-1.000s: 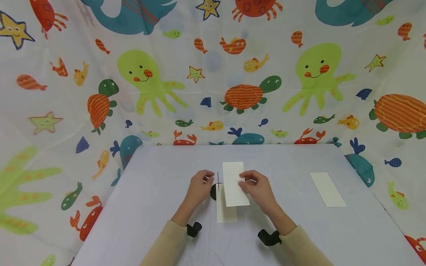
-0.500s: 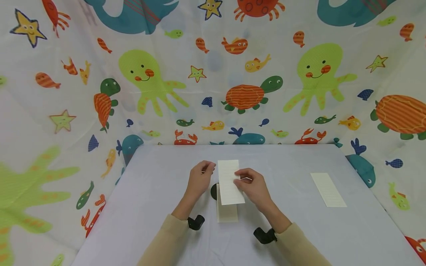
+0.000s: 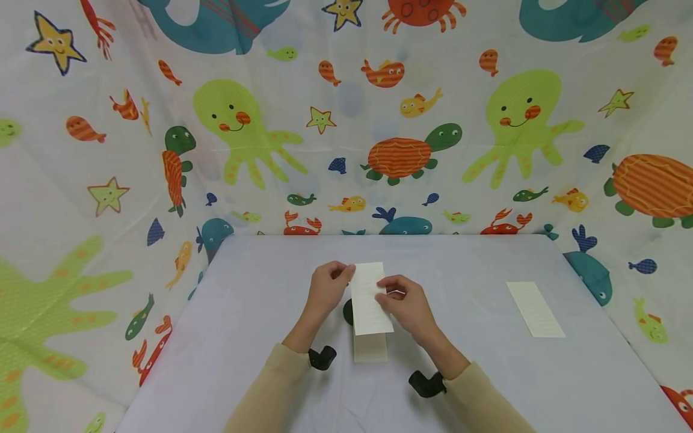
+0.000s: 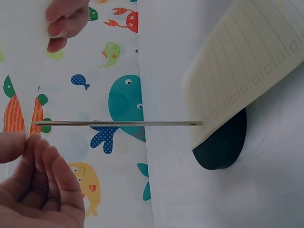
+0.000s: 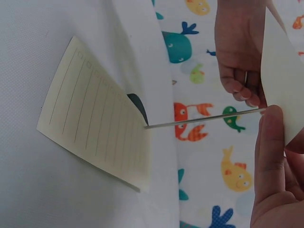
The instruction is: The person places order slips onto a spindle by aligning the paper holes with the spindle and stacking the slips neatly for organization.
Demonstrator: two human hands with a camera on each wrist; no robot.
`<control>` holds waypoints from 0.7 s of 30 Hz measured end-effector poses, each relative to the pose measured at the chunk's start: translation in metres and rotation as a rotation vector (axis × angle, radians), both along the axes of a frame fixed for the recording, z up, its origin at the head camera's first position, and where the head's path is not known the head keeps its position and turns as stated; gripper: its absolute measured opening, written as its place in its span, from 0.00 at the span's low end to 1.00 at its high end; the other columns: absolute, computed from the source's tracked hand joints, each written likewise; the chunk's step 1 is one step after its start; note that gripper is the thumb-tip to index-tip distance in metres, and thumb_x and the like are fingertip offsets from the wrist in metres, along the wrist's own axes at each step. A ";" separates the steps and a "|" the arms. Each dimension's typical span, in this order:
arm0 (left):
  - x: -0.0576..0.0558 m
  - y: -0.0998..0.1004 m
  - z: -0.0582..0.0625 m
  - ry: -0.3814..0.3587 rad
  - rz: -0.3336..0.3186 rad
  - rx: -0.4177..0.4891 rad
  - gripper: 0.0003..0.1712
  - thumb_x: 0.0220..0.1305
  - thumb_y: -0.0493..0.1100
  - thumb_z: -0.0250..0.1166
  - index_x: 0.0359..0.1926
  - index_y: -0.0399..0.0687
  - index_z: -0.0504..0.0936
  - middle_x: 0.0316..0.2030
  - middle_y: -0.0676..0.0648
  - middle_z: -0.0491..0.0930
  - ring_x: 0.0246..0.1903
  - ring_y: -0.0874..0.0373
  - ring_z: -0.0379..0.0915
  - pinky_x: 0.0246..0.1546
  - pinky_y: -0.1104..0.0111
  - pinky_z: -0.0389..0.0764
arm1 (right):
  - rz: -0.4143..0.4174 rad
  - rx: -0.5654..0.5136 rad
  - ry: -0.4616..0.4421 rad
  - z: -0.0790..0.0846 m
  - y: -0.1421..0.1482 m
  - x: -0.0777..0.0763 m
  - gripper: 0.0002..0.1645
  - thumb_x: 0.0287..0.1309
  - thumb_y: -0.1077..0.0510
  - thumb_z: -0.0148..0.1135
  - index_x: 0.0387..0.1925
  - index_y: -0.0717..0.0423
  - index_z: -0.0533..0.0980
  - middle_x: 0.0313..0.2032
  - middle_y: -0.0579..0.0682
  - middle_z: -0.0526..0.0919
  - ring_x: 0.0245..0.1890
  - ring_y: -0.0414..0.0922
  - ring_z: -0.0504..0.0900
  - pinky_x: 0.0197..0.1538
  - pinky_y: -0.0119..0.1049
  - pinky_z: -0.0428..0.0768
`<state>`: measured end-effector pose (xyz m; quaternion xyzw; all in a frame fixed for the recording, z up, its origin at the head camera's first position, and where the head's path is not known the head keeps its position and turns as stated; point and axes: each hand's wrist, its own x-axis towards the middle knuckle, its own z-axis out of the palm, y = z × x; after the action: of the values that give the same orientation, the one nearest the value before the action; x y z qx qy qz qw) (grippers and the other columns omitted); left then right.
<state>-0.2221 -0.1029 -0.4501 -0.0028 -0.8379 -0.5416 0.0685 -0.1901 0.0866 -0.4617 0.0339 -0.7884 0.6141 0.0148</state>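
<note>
Held aloft, lined face toward the head camera: a pale paper slip (image 3: 369,300), pinched at two edges, presumably to keep the surface flat and steady. Upper left corner: gripped narrowly between thumb and fingertips of the left hand (image 3: 326,285). Right edge, nearer the top: held in the pinch of the right hand (image 3: 407,305), likely for guiding the angle. Just beside the pinched corner, in the left wrist view: tip of a thin metallic spike (image 4: 118,123). Contact or piercing at that tip: impossible to tell. Spike foot: at one end of a lined sheet (image 4: 242,66), apparently threaded there and so probably kept from sliding. Under that end: a dark rounded base (image 4: 223,147), likely for holding the spike upright. Well apart to the right, flat on the white table (image 3: 460,270): a separate slip (image 3: 536,310). Behind everything: a sea-animal curtain (image 3: 346,108).
</note>
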 end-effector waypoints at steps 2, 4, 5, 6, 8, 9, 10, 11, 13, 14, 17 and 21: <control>0.000 0.000 -0.002 -0.010 0.002 -0.002 0.15 0.73 0.50 0.63 0.41 0.42 0.86 0.33 0.48 0.80 0.34 0.54 0.75 0.36 0.65 0.79 | -0.001 0.007 -0.002 -0.001 0.000 0.001 0.14 0.59 0.64 0.71 0.47 0.56 0.83 0.43 0.51 0.82 0.41 0.48 0.80 0.45 0.30 0.81; 0.001 0.000 -0.003 -0.014 0.000 -0.005 0.15 0.73 0.50 0.63 0.41 0.43 0.86 0.32 0.48 0.80 0.34 0.54 0.75 0.36 0.65 0.79 | -0.002 0.010 -0.004 -0.001 0.000 0.001 0.13 0.59 0.64 0.71 0.46 0.56 0.83 0.43 0.52 0.82 0.41 0.48 0.80 0.44 0.30 0.81; 0.001 0.000 -0.004 -0.015 -0.001 -0.004 0.15 0.73 0.50 0.63 0.41 0.43 0.86 0.32 0.48 0.80 0.34 0.53 0.75 0.35 0.65 0.79 | -0.002 0.010 -0.004 -0.001 0.000 0.001 0.13 0.59 0.64 0.71 0.46 0.56 0.83 0.43 0.52 0.82 0.40 0.48 0.80 0.44 0.30 0.81; 0.001 0.000 -0.004 -0.016 0.000 -0.003 0.15 0.73 0.50 0.63 0.41 0.43 0.86 0.32 0.48 0.80 0.34 0.53 0.75 0.36 0.65 0.79 | -0.002 0.011 -0.004 -0.001 0.000 0.002 0.13 0.59 0.64 0.71 0.46 0.56 0.83 0.43 0.52 0.82 0.40 0.48 0.80 0.44 0.30 0.81; 0.000 0.000 -0.005 -0.010 -0.005 -0.003 0.15 0.73 0.51 0.63 0.41 0.43 0.86 0.32 0.48 0.80 0.34 0.53 0.74 0.35 0.65 0.79 | -0.002 0.007 -0.007 -0.002 0.000 0.002 0.13 0.59 0.64 0.71 0.47 0.56 0.83 0.43 0.52 0.82 0.41 0.48 0.80 0.44 0.31 0.81; 0.000 0.000 -0.006 -0.006 -0.007 -0.005 0.15 0.73 0.51 0.63 0.41 0.43 0.86 0.31 0.48 0.80 0.34 0.54 0.74 0.35 0.65 0.78 | -0.003 0.006 -0.009 -0.002 0.000 0.001 0.13 0.59 0.64 0.71 0.47 0.56 0.83 0.43 0.52 0.82 0.41 0.48 0.80 0.44 0.31 0.81; 0.000 0.001 -0.006 -0.003 -0.008 -0.006 0.15 0.73 0.51 0.63 0.41 0.43 0.86 0.31 0.48 0.79 0.34 0.54 0.74 0.35 0.65 0.78 | -0.004 0.005 -0.012 -0.003 0.001 0.001 0.13 0.59 0.64 0.71 0.47 0.56 0.83 0.43 0.52 0.82 0.41 0.48 0.80 0.44 0.31 0.81; 0.000 0.001 -0.007 -0.001 -0.010 -0.007 0.15 0.73 0.50 0.63 0.41 0.43 0.86 0.31 0.48 0.79 0.34 0.54 0.74 0.35 0.65 0.78 | -0.006 0.002 -0.015 -0.003 0.001 0.001 0.14 0.59 0.64 0.71 0.47 0.56 0.83 0.43 0.52 0.82 0.41 0.49 0.80 0.44 0.31 0.81; 0.000 0.001 -0.007 0.002 -0.011 -0.011 0.15 0.73 0.50 0.63 0.40 0.43 0.86 0.31 0.48 0.79 0.34 0.54 0.74 0.35 0.65 0.78 | -0.008 -0.002 -0.022 -0.004 0.001 0.001 0.14 0.58 0.64 0.71 0.47 0.56 0.83 0.43 0.52 0.82 0.41 0.49 0.80 0.44 0.31 0.81; 0.000 0.001 -0.007 0.005 -0.011 -0.012 0.14 0.73 0.50 0.64 0.40 0.43 0.86 0.31 0.48 0.79 0.34 0.53 0.73 0.35 0.65 0.77 | -0.008 -0.001 -0.025 -0.004 0.001 0.001 0.14 0.58 0.64 0.71 0.47 0.56 0.83 0.43 0.52 0.82 0.41 0.49 0.80 0.45 0.31 0.81; 0.000 0.002 -0.008 0.006 -0.008 -0.017 0.14 0.73 0.50 0.64 0.40 0.43 0.86 0.31 0.48 0.79 0.33 0.53 0.73 0.35 0.64 0.77 | -0.010 -0.004 -0.032 -0.005 0.001 0.001 0.14 0.59 0.64 0.71 0.47 0.56 0.83 0.44 0.52 0.81 0.41 0.49 0.80 0.45 0.31 0.81; 0.001 0.002 -0.009 0.006 -0.006 -0.026 0.14 0.73 0.50 0.64 0.39 0.44 0.86 0.30 0.49 0.79 0.33 0.54 0.72 0.34 0.65 0.76 | -0.013 -0.004 -0.038 -0.006 0.001 0.002 0.14 0.59 0.64 0.71 0.47 0.56 0.82 0.43 0.53 0.81 0.41 0.49 0.80 0.44 0.31 0.81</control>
<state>-0.2214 -0.1011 -0.4593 -0.0079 -0.8447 -0.5306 0.0691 -0.1882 0.0873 -0.4672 0.0168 -0.7875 0.6160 0.0039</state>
